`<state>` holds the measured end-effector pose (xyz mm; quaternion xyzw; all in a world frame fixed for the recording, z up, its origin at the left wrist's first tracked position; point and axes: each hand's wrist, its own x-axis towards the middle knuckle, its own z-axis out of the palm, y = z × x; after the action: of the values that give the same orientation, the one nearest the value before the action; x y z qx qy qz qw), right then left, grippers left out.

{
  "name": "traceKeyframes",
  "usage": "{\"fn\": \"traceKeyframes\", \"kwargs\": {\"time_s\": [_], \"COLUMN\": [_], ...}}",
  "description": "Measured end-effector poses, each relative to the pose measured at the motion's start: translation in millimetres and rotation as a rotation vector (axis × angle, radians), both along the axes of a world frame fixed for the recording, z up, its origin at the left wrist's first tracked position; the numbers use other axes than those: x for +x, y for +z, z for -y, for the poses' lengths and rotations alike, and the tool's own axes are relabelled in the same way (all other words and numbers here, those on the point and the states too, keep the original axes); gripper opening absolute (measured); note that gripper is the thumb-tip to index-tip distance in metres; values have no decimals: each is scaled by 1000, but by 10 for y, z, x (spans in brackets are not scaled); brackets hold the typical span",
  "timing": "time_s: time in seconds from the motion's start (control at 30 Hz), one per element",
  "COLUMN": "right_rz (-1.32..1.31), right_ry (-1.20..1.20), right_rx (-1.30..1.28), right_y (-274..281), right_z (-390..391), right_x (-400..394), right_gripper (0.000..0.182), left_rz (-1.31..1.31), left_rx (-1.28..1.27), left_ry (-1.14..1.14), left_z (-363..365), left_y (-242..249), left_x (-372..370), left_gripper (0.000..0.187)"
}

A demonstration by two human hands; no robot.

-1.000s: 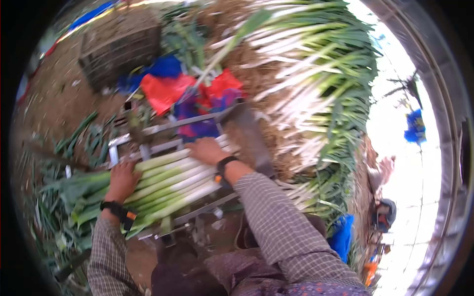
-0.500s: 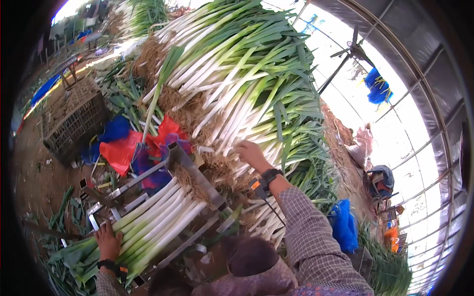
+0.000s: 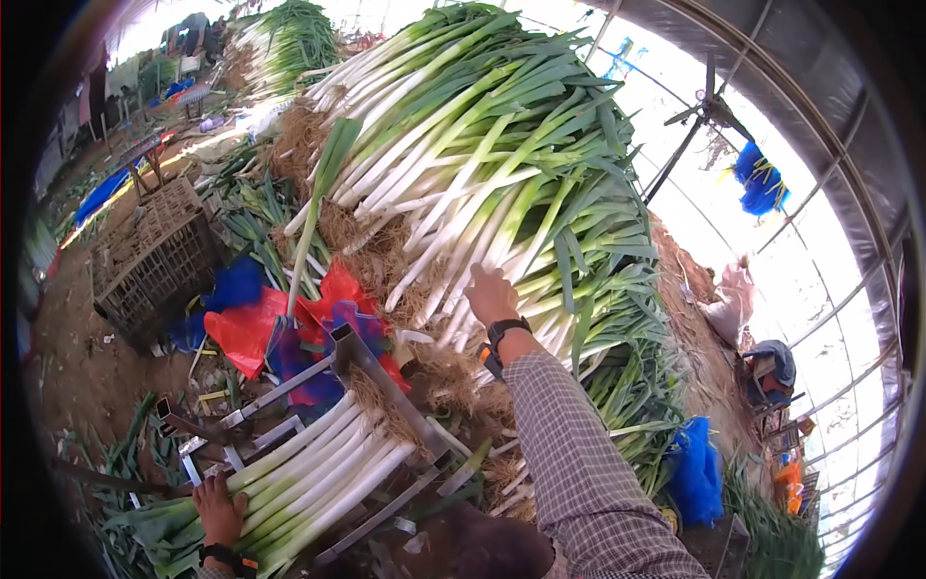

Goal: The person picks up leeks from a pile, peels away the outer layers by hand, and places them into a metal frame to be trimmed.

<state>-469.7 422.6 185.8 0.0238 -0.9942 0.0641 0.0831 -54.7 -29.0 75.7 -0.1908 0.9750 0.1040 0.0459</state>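
Observation:
A large pile of leeks (image 3: 463, 183), white stems and roots to the left and green leaves to the right, fills the middle. My right hand (image 3: 492, 295) rests on white stems in this pile; its fingers look bent, and their tips are hard to make out. At the lower left, several leeks (image 3: 318, 463) lie side by side in a metal frame (image 3: 390, 390), roots against its upright plate. My left hand (image 3: 220, 509) lies over their green part with its fingers apart.
A brown plastic crate (image 3: 159, 261) stands at the left. Red plastic (image 3: 241, 333) lies above the frame. Blue netting (image 3: 694, 471) is at the lower right, and a second leek pile (image 3: 289, 48) at the back.
My right hand has moved from the root ends further onto the white stems of the pile. My left hand stays on the leeks in the frame. The camera view has shifted slightly.

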Motion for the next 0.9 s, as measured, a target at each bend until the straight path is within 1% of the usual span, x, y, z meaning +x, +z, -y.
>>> {"fn": "traceKeyframes", "kwargs": {"time_s": [0.03, 0.07, 0.17, 0.2, 0.3, 0.37, 0.4, 0.43, 0.5, 0.57, 0.6, 0.7, 0.73, 0.77, 0.83, 0.9], "right_rz": [21, 91, 128, 96, 164, 40, 13, -57, -219, -314, -323, -262, -384, -413, -372, -229], "right_ry": [-13, -12, 14, 15, 33, 25, 28, 35, 145, 159, 169, 50, 78, 52, -122, -128], "right_rx": [54, 20, 129, 208, 166, 95, -54, -292, -425, -463, -657, -936, -1010, -1046, -1057, -1600], "right_y": [32, 23, -12, -38, 9, 62, 221, 361, 326, 248, -40, 57, 69, 223, 209, 238], "right_z": [-10, -68, -136, -96, -94, -38, 33, 120, 197, 317, 293, 334, 303, 290, 39, -193], "right_x": [5, -22, -85, -81, -121, -265, -252, -227, -536, -847, -1175, -1127, -1040, -804, -602, -205], "right_gripper": [39, 42, 43, 44, 37, 31, 27, 29, 36, 36, 32, 29, 26, 22, 30, 40], "left_rz": [3, 4, -121, -133, -155, -167, -159, -153, -147, -149, -146, -145, -143, -142, -125, -115], "left_rx": [7, 17, -36, -44, -55, -39, -27, -14, -3, -5, -6, -8, -11, -14, -1, 1], "left_ry": [3, 7, -22, -25, -45, -52, -47, -40, -28, -21, -13, -2, 3, 7, 19, 19], "left_z": [-12, -26, 10, 17, 23, 21, 15, 7, -5, -23, -20, -25, -28, -29, -34, -56], "left_y": [30, 39, -104, -124, -126, -116, -101, -80, -47, -24, -30, -41, -40, -38, -11, -18], "left_x": [-5, -16, 9, 9, 29, 25, 37, 22, 1, -11, 2, -26, -22, -25, -28, -42], "left_gripper": [61, 62, 61, 60, 60, 60, 60, 60, 59, 59, 58, 57, 57, 57, 57, 58]}}
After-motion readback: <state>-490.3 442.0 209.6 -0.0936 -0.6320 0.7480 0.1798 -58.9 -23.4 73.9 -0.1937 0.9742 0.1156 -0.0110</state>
